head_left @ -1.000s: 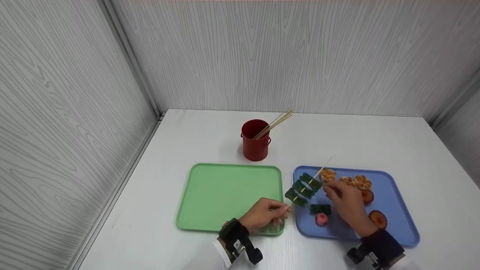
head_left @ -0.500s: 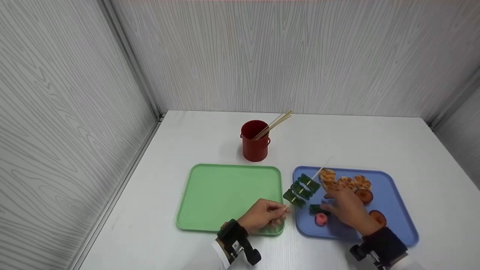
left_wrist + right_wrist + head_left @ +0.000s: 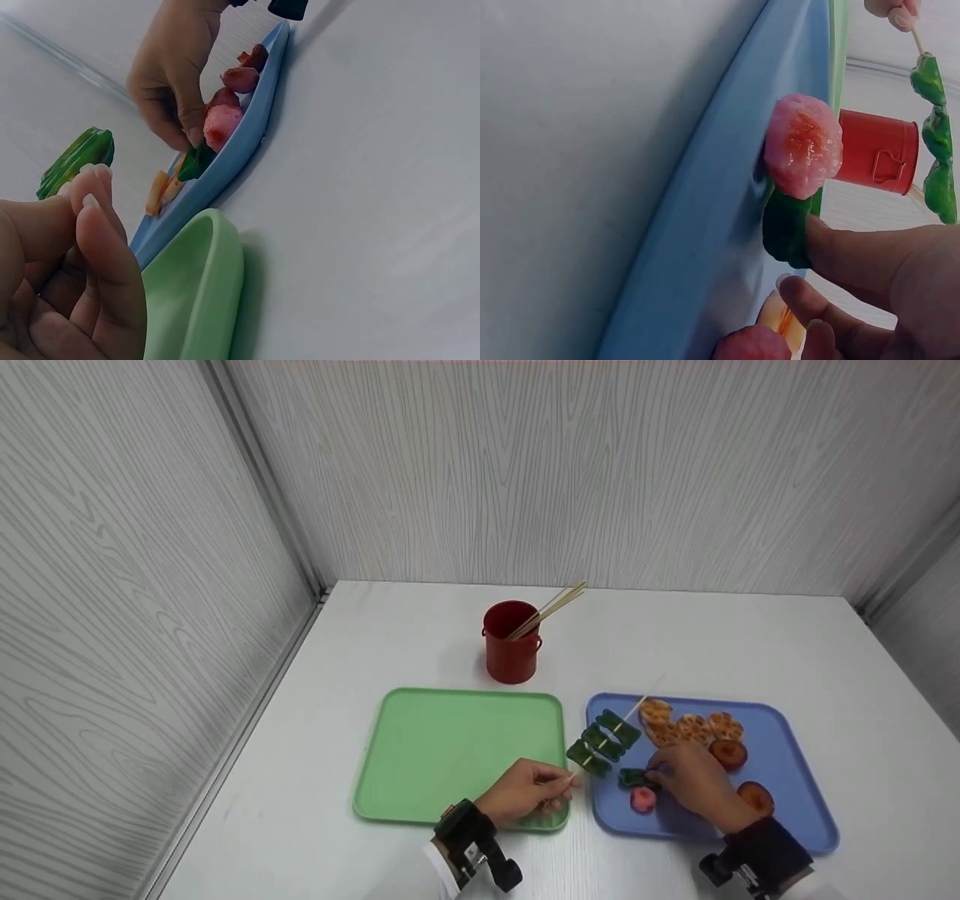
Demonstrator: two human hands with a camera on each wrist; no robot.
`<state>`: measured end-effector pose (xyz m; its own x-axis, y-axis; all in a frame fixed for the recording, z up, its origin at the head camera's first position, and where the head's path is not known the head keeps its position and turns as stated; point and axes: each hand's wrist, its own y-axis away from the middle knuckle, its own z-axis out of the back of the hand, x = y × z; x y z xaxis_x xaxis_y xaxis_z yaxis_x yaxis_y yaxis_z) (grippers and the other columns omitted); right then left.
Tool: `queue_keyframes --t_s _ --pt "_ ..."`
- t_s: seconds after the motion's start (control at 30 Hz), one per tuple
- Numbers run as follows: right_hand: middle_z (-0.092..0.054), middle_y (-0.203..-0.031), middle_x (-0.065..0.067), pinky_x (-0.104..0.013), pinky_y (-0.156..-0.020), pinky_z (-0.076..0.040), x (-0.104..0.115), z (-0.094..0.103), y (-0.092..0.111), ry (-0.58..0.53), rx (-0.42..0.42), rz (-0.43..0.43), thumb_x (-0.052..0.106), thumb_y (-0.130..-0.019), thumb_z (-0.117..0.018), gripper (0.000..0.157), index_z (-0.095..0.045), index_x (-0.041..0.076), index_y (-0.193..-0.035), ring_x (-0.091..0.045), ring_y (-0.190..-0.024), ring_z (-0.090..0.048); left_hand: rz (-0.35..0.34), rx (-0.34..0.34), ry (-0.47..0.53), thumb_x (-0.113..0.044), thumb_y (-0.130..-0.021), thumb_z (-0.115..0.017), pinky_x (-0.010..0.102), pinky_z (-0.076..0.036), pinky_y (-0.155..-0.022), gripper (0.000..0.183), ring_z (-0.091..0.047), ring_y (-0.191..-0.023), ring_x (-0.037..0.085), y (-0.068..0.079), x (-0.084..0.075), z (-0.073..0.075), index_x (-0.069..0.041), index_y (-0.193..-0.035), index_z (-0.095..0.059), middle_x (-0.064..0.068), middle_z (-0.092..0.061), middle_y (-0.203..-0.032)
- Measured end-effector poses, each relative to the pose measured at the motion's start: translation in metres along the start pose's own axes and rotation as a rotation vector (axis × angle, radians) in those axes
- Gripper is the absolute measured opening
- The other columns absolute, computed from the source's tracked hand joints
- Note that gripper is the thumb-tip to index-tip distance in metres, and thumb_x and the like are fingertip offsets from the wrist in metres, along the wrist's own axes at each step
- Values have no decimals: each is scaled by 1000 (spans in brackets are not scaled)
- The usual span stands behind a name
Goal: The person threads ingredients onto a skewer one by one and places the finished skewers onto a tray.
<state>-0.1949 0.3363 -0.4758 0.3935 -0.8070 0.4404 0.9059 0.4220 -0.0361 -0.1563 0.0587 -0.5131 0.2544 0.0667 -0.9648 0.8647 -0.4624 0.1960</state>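
My left hand (image 3: 529, 791) pinches the lower end of a bamboo skewer (image 3: 636, 706) over the gap between the trays. Threaded on it are three green pepper pieces (image 3: 604, 741); the skewer's bare tip points up and away. On the blue tray (image 3: 802, 802), my right hand (image 3: 694, 780) has thumb and fingertips at a loose green pepper piece (image 3: 634, 778). In the right wrist view the thumb lies against that pepper piece (image 3: 784, 229), with a fingertip just below it. A pink lump of food (image 3: 802, 142) sits right beside the piece.
Lattice-patterned round slices (image 3: 694, 727) and brown round pieces (image 3: 756, 796) lie on the blue tray around the right hand. A green tray (image 3: 457, 750) is to the left. Behind stands a red bucket (image 3: 511, 656) with several skewers (image 3: 559, 604) leaning in it.
My right hand has left the skewered pepper pieces, come down to the blue tray and closed its fingertips on the loose pepper piece. The left hand stays nearly still with the skewer.
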Motion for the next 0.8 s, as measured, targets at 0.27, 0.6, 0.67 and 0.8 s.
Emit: queue_keyframes --t_s 0.27,0.6,0.67,0.8 --pt "-65 -77 1 -24 -51 -41 -2 10 2 -97 -140 -18 9 -89 -71 4 -74 8 -91 -6 -57 -51 -10 15 -10 -7 -97 -59 15 -44 -51 22 -55 -63 5 0 0 -1 7 -109 -69 4 -64 -80" --pt "-73 -89 -10 -26 -70 -47 -10 24 -7 -190 -401 -208 18 -92 -69 15 -75 5 -98 -21 -84 -65 40 18 14 -6 -96 -60 14 -44 -51 22 -54 -61 5 2 -1 -3 7 -111 -69 3 -65 -77" --pt "-73 -93 -13 -22 -65 -47 -10 27 -9 -233 -422 -267 22 -94 -67 21 -74 4 -103 -18 -82 -65 48 20 22 -6 -96 -59 13 -44 -51 22 -53 -61 5 4 -1 -3 7 -111 -69 3 -64 -77" --pt "-72 -97 -16 -20 -51 -46 -11 32 -10 -379 -431 -370 29 -97 -61 32 -70 1 -111 -9 -72 -67 46 34 31 -3 -96 -58 13 -44 -51 22 -53 -60 4 4 -1 -3 8 -112 -68 3 -64 -77"
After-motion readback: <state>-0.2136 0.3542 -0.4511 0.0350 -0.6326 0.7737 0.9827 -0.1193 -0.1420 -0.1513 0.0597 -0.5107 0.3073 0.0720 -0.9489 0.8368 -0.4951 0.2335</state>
